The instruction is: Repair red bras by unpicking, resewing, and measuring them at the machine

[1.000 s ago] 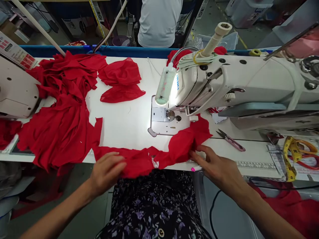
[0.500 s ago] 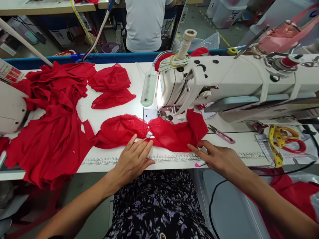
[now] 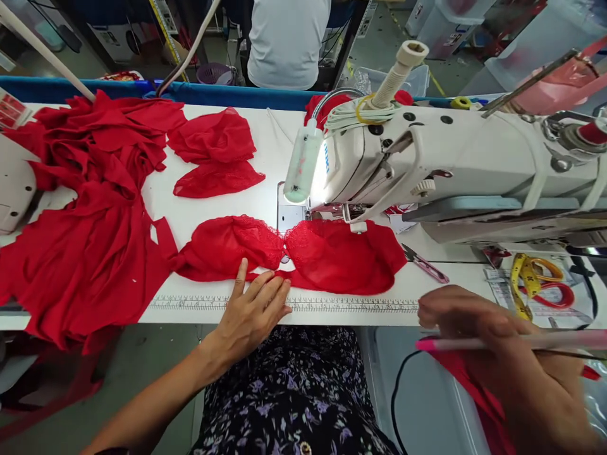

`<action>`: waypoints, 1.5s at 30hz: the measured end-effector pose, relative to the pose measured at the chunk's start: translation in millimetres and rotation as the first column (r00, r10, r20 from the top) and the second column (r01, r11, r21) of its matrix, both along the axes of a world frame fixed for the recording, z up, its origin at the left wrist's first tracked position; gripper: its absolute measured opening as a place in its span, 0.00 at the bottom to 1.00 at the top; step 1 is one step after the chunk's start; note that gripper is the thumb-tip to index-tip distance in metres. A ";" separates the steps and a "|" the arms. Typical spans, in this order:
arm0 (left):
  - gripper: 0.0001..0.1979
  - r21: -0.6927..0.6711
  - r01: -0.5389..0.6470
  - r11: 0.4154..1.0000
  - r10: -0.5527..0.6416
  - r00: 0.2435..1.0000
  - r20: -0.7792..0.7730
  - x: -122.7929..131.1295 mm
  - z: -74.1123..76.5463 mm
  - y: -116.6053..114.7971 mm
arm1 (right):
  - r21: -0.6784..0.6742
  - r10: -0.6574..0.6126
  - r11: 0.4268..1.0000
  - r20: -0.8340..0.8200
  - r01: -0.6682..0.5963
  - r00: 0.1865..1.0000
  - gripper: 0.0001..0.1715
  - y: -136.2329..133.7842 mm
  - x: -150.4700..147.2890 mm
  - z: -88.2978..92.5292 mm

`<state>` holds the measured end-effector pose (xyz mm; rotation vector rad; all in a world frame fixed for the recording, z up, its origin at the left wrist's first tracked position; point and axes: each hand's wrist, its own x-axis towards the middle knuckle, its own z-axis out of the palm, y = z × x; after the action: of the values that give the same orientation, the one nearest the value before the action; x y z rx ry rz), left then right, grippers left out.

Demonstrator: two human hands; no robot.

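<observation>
A red lace bra piece [image 3: 294, 256] with two cups lies spread flat on the white table, just in front of the sewing machine's needle. My left hand [image 3: 251, 313] rests flat on its lower edge, fingers stretched out, over the ruler strip [image 3: 332, 304] along the table's front. My right hand [image 3: 478, 335] is off the fabric at the right, closed around a pink marker pen [image 3: 502, 343] held level, slightly blurred by motion.
A white sewing machine [image 3: 450, 164] fills the right half of the table. A heap of red fabric [image 3: 90, 208] lies at the left, with two red pieces [image 3: 213, 155] behind. Thread snips [image 3: 424, 262] and a yellow tape measure [image 3: 526, 281] lie at the right. A person in a pale shirt [image 3: 287, 41] sits beyond.
The bra piece moved from the table's edge up under the machine and was smoothed flat. My right hand left the fabric, picked up the pink pen and pulled back to the right.
</observation>
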<state>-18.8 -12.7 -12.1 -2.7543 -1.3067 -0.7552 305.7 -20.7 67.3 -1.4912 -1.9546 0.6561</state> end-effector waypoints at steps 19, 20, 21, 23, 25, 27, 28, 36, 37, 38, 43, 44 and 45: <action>0.13 -0.371 0.337 0.865 -0.001 0.743 0.669 24.2 27.0 -27.1 | -0.272 0.082 0.943 -0.372 -0.193 0.925 0.21 -6.8 -76.3 -25.9; 0.13 -0.365 0.347 0.864 -0.007 0.733 0.680 22.2 27.2 -28.0 | -0.242 0.012 0.964 -0.358 -0.105 0.934 0.21 -4.9 -68.7 -28.0; 0.13 -0.363 0.359 0.860 -0.014 0.728 0.686 20.8 27.1 -29.0 | -0.193 -0.088 0.981 -0.303 0.029 0.949 0.22 -1.0 -59.8 -29.8; 0.13 -0.362 0.377 0.852 -0.032 0.729 0.684 20.2 25.6 -31.3 | -0.028 -0.322 0.947 -0.112 0.321 0.940 0.23 12.6 -39.1 -33.1; 0.12 -0.361 0.390 0.847 -0.050 0.735 0.676 22.0 22.6 -33.8 | 0.162 -0.487 0.871 0.168 0.463 0.857 0.23 30.5 -16.5 -37.8; 0.11 -0.352 0.394 0.849 -0.067 0.741 0.669 25.6 19.0 -36.6 | 0.255 -0.503 0.864 0.427 0.433 0.751 0.25 47.5 5.6 -46.2; 0.11 -0.344 0.394 0.852 -0.076 0.744 0.664 27.7 17.4 -37.9 | 0.290 -0.477 0.879 0.528 0.379 0.702 0.24 54.4 16.0 -51.9; 0.12 -0.347 0.354 0.869 -0.058 0.767 0.639 35.4 15.1 -42.0 | 0.577 -0.449 0.816 0.617 0.016 0.646 0.17 66.8 59.9 -82.9; 0.12 -0.358 0.343 0.869 -0.044 0.773 0.633 34.7 15.7 -41.4 | 0.603 -0.458 0.797 0.574 0.028 0.678 0.18 61.9 55.3 -79.9; 0.12 -0.366 0.330 0.870 -0.031 0.778 0.627 34.2 16.3 -40.6 | 0.610 -0.443 0.791 0.512 0.052 0.736 0.18 55.1 47.2 -75.5; 0.10 -0.327 0.243 0.913 -0.022 0.832 0.554 39.9 17.6 -34.9 | -0.109 0.206 0.968 -0.156 -0.224 0.966 0.29 8.4 -31.5 -50.3; 0.11 -0.304 0.234 0.924 -0.040 0.847 0.530 42.2 17.7 -33.8 | -0.198 0.256 0.926 -0.295 -0.320 0.921 0.32 2.0 -47.5 -47.2; 0.12 -0.279 0.228 0.933 -0.059 0.861 0.506 43.8 17.9 -32.8 | -0.229 0.276 0.896 -0.384 -0.381 0.881 0.29 -1.9 -60.8 -44.8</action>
<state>25.0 -45.5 5.7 -3.0772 -1.4141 -1.4577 244.9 -22.7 22.5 -1.1038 -1.9046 1.3237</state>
